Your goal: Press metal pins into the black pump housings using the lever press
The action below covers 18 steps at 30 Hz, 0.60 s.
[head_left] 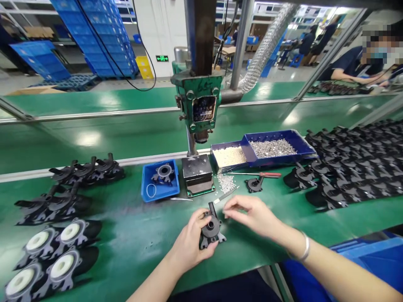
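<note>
My left hand (192, 239) grips a black plastic pump housing (211, 228) with a round face, a centre hole and a spout pointing away from me. Just right of it, apart from the housing, my right hand (252, 214) is closed in a pinch; whatever sits between the fingertips is too small to make out. Beyond the hands lie a pile of small metal nuts or rings (226, 183), a flat knife-like tool (227, 194), a red-handled screwdriver (270, 174) and a black pump cover (254, 184).
A green press (201, 105) stands over a metal block (197, 172). Left of it is a small blue tray (160, 193); right, a blue bin of metal screws (272, 149). Black housings line the right (340, 191) and left (63, 199). A co-worker (352, 63) sits across.
</note>
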### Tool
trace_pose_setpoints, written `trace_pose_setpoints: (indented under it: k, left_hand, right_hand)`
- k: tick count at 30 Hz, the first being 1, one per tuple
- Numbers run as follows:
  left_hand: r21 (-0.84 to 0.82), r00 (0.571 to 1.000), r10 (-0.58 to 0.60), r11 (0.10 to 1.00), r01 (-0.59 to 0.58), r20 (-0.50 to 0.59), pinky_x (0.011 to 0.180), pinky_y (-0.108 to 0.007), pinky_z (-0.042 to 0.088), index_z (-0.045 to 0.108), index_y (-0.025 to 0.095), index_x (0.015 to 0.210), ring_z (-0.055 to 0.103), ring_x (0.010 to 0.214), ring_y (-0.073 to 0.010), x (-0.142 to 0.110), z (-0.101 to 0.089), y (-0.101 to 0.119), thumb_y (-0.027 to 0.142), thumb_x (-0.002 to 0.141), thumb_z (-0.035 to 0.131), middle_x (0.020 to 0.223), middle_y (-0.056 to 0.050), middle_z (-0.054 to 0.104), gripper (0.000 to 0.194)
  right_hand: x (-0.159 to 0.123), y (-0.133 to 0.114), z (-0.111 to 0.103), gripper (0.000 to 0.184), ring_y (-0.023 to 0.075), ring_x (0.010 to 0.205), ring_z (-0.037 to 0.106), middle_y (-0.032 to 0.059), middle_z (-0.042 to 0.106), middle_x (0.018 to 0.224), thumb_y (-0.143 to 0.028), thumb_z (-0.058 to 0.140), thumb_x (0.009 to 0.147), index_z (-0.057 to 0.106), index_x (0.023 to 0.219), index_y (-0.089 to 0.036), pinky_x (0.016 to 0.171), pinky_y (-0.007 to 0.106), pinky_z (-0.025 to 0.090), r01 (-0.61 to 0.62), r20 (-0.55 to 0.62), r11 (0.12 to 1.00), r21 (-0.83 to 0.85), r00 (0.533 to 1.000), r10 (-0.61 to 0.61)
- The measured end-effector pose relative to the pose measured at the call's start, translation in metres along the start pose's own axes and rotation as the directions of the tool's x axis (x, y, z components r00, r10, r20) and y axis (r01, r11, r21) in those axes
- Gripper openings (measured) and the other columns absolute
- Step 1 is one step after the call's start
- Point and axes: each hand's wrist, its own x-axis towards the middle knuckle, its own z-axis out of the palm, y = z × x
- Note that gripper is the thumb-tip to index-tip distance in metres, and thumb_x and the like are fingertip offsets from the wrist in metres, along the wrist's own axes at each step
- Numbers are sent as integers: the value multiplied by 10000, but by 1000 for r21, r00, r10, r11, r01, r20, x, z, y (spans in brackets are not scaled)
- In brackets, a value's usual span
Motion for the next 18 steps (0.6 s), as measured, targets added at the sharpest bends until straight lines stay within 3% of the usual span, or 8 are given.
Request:
trace_pose_setpoints:
  k: [3,8,12,15,18]
  left_hand:
    - [35,999,44,998,-43,-21,1015,-465,527,338,150,1417,493,1328,-307,1,1,1,161,832,662,1389,-225,432,669]
    - [80,996,76,994,-73,-36,987,-448,545,329,116,1412,495,1327,-314,2,1,3,153,838,642,1368,-246,442,654]
    - [102,996,83,992,-79,-42,975,-442,556,328,107,1405,495,1328,-318,2,2,5,139,831,635,1361,-253,450,652]
    - [117,995,87,990,-81,-45,974,-440,559,337,105,1387,496,1325,-317,2,3,5,141,828,633,1360,-252,448,633]
    - [114,995,84,990,-78,-47,996,-451,548,342,111,1380,495,1325,-315,1,5,5,152,827,638,1368,-246,442,629]
  right_hand:
    - [-10,15,28,73,145,820,650,11,677,865,-214,673,918,645,852,-201,760,272,548,72,-70,997,-13,995,-72]
    - [-19,25,38,51,163,844,645,37,663,882,-154,593,963,614,931,-188,770,305,566,231,-92,955,-185,964,-251]
    - [-29,31,37,209,223,1036,645,134,684,1054,-62,508,972,603,1150,-116,890,387,592,450,65,778,-440,879,-472]
    - [-39,36,38,294,277,1185,609,201,665,1192,-51,505,963,578,1248,-48,996,441,572,518,200,650,-556,842,-501]
    - [-45,35,42,332,306,1226,603,237,658,1238,-49,510,950,573,1273,-2,1015,458,570,533,231,552,-641,820,-523]
